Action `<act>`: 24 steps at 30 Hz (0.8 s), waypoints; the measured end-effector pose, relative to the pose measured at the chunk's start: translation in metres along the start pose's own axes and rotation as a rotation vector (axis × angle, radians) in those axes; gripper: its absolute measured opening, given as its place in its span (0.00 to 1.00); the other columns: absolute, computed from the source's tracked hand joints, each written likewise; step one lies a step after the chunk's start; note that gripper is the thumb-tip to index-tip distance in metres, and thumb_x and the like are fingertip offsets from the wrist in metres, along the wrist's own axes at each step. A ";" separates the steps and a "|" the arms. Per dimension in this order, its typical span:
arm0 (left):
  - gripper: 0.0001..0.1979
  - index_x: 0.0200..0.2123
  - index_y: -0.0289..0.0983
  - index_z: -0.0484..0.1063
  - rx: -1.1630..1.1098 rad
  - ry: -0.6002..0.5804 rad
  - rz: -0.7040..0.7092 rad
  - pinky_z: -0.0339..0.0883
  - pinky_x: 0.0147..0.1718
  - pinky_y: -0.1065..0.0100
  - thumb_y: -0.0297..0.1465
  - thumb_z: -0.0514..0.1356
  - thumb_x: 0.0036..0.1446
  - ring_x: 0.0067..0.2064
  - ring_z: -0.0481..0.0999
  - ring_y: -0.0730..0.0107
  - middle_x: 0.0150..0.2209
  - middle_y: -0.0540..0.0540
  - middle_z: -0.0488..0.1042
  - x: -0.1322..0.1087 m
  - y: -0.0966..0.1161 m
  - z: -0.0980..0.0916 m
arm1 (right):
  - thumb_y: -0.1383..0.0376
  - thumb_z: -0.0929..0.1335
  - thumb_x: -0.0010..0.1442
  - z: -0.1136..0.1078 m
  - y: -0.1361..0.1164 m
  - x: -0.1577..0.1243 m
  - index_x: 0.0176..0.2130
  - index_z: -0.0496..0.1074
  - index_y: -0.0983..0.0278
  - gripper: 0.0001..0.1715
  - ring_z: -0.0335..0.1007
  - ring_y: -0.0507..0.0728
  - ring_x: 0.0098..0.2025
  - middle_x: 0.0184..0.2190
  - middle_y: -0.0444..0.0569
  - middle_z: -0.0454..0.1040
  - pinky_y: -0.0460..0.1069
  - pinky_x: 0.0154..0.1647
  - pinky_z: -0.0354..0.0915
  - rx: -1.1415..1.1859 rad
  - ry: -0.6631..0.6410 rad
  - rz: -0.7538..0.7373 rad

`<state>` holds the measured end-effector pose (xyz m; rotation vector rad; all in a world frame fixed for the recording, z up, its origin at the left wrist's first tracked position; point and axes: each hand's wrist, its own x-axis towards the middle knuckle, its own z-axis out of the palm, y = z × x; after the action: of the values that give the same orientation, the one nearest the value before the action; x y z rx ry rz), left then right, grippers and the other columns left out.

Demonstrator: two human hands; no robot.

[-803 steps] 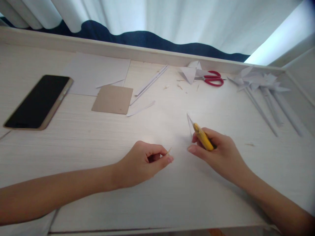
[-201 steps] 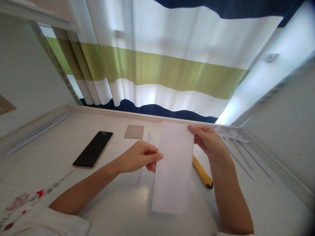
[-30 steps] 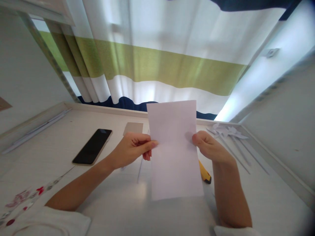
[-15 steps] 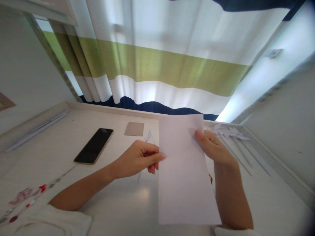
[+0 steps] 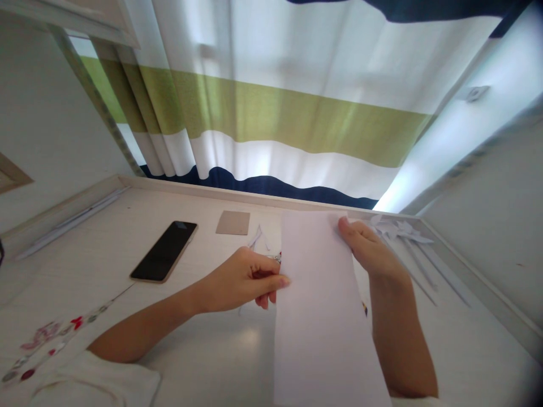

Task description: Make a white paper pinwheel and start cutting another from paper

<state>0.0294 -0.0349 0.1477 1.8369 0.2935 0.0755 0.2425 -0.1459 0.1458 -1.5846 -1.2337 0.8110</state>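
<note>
Likely a home: striped curtain (image 5: 271, 107), white desk (image 5: 212, 362), smartphone (image 5: 164, 251) lying there.

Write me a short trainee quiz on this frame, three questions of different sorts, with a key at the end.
1. Multiple choice: What do the left hand and the right hand both hold?
A) a wooden ruler
B) a white sheet of paper
C) a ceramic mug

2. True or false: The phone lies on the table with its dark screen facing up.

3. Fill in the blank: Of the two hands, the brown square card lies nearer to the ____ hand.

Key: 1. B; 2. True; 3. left
</note>
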 end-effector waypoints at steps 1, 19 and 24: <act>0.14 0.19 0.32 0.67 0.004 -0.006 -0.008 0.60 0.19 0.80 0.33 0.55 0.53 0.19 0.68 0.81 0.17 0.52 0.67 0.000 0.001 0.000 | 0.44 0.57 0.53 0.000 0.000 0.001 0.13 0.67 0.64 0.33 0.60 0.50 0.13 0.09 0.44 0.65 0.44 0.12 0.54 -0.014 0.015 0.009; 0.14 0.18 0.32 0.66 0.035 -0.038 -0.033 0.60 0.19 0.80 0.32 0.55 0.53 0.19 0.68 0.81 0.16 0.52 0.67 -0.001 0.003 -0.003 | 0.40 0.58 0.48 0.007 -0.001 0.014 0.06 0.58 0.62 0.37 0.51 0.47 0.07 0.03 0.43 0.56 0.44 0.07 0.45 0.048 0.241 0.050; 0.15 0.17 0.32 0.66 0.036 0.003 0.001 0.58 0.17 0.81 0.34 0.56 0.52 0.18 0.67 0.81 0.15 0.53 0.67 0.001 -0.003 -0.003 | 0.41 0.58 0.49 0.007 -0.001 0.016 0.05 0.56 0.62 0.36 0.47 0.45 0.07 0.03 0.42 0.54 0.45 0.07 0.40 0.048 0.281 0.024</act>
<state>0.0293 -0.0313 0.1455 1.8724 0.2978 0.0741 0.2401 -0.1289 0.1451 -1.6144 -0.9881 0.6032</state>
